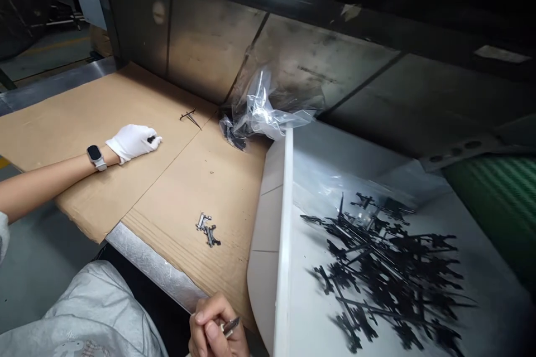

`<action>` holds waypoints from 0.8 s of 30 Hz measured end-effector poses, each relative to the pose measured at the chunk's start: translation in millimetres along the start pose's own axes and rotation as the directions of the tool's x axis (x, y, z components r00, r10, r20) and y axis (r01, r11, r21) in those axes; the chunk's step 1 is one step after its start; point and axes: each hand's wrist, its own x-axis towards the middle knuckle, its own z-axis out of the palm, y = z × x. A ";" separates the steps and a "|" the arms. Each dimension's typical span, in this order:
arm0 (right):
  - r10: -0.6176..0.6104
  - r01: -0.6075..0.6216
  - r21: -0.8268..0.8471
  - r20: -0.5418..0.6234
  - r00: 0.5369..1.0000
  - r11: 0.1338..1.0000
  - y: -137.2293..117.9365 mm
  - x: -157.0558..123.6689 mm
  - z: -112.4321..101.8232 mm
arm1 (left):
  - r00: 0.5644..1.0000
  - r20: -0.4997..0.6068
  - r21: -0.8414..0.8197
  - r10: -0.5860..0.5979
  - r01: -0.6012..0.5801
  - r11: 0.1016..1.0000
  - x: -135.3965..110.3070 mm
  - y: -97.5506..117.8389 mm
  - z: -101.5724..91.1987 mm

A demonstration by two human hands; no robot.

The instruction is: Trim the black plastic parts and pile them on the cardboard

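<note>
So, in the head view your left hand (132,144), in a white fabric glove, lies on a sheet of corrugated cardboard (86,139) with the fingers loosely curled; a small dark piece (151,139) sits against those gloved fingers, though you can't tell whether it is pinched or only resting there; a smartwatch (95,157) is strapped to that wrist; your bare right hand (211,330) sits low at the bottom edge, thumb and fingers closed on a small steel-tipped tool (231,326), with most of the tool hidden; just ahead of the left hand, a thin dark metal part (190,118) lies near the cardboard seam (167,189), and a small cluster of metal parts (207,230) lies closer to your right hand; a clear plastic bag (268,109) is bunched at the far corner of the cardboard, with dark parts (232,134) against it; to the right, a white bin (285,234) holds a tangled heap of spiky black parts (385,268); a careless sweep of your left arm could push the loose parts off the cardboard; the spiky arms could snag if you lift one from the heap; that small piece could drop from such a loose hold
</note>
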 end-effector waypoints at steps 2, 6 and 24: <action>-0.002 0.002 0.003 -0.012 1.000 1.000 -0.9 -0.4 3.4 | 1.000 0.011 0.032 0.002 -0.002 0.999 -0.7 1.0 -0.3; -0.004 0.004 -0.004 -0.008 1.000 1.000 -2.6 -0.4 5.8 | 1.000 0.015 0.067 0.013 -0.014 0.998 -5.3 4.0 -0.2; -0.008 0.007 -0.057 -0.006 1.000 0.998 -0.8 0.3 -1.2 | 0.952 -0.191 -0.332 -0.237 0.165 0.929 8.6 17.6 -28.9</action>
